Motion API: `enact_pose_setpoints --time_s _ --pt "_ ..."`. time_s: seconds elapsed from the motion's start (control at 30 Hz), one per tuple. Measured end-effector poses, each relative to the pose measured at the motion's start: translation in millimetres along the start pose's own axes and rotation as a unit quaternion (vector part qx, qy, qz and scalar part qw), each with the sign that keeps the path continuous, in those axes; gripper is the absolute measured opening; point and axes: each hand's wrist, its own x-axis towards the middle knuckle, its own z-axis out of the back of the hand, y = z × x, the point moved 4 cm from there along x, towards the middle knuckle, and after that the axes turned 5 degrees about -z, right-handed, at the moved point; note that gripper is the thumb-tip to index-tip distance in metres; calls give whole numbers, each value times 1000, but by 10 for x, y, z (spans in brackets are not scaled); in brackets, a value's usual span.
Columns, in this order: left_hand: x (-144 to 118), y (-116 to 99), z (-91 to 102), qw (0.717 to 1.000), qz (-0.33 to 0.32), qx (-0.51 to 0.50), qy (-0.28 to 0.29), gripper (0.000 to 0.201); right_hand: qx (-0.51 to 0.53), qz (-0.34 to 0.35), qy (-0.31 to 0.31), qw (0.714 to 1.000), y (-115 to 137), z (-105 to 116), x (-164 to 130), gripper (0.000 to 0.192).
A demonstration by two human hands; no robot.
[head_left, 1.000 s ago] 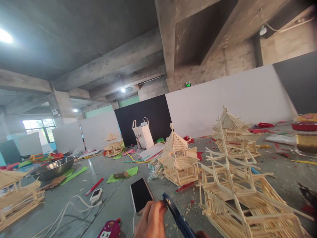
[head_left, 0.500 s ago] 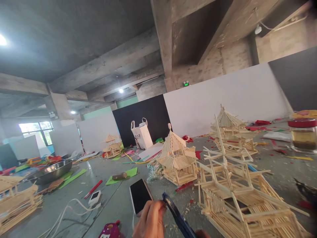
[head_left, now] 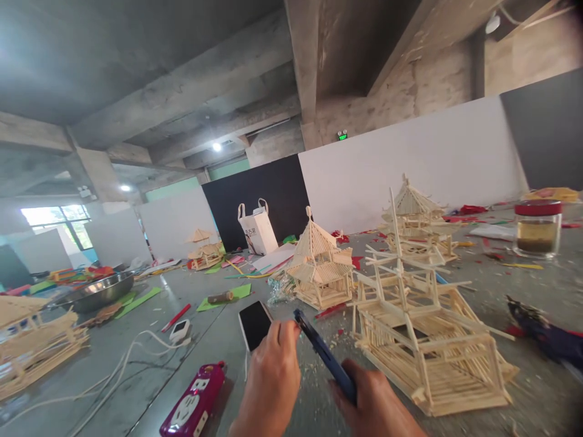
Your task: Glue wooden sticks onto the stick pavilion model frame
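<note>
My left hand [head_left: 276,367] is closed, its fingertips pinched beside the front end of a slim dark blue tool that looks like a utility knife [head_left: 325,355]. Whatever those fingers hold, if anything, is hidden. My right hand [head_left: 368,394] is wrapped round the tool's near end. Just beyond my left hand lies a phone [head_left: 254,323], partly covered by it. An open frame model of thin wooden sticks [head_left: 460,388] stands to the right of my hands. Farther back is a small roofed stick pavilion [head_left: 321,273].
A purple power strip [head_left: 194,400] and white cables [head_left: 125,358] lie on the left. A metal bowl [head_left: 98,291], another stick model [head_left: 40,346] and a red-lidded jar [head_left: 537,229] stand farther out. Shavings and paper scraps litter the grey table [head_left: 136,406].
The view has tipped downward, showing more of both hands and the whole purple power strip. My right hand has come into fuller view, still gripping the blue tool.
</note>
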Motion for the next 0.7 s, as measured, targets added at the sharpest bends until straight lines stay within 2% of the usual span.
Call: enact_pose_setpoints --time_s 0.07,0.13,0.23,0.37,0.47,0.6,0.7 --pt "22 2 -28 1000 5 3 28 16 5 6 -8 1000 26 88 -7 16" --pt "27 11 -48 999 10 7 33 15 2 12 -4 1000 40 133 -7 15" --pt "22 40 -90 998 34 -9 50 19 -17 13 17 1000 37 134 6 14" --pt "54 73 -195 988 83 -56 118 20 -45 -2 25 999 11 115 45 17" --pt "93 83 -277 982 94 -61 149 17 -59 -26 23 998 10 94 72 23" --pt "55 106 -338 982 95 -44 154 20 -90 -68 10 993 40 57 87 41" --pt "-32 130 -325 986 91 -27 136 21 -93 -71 20 993 68 6 108 41"
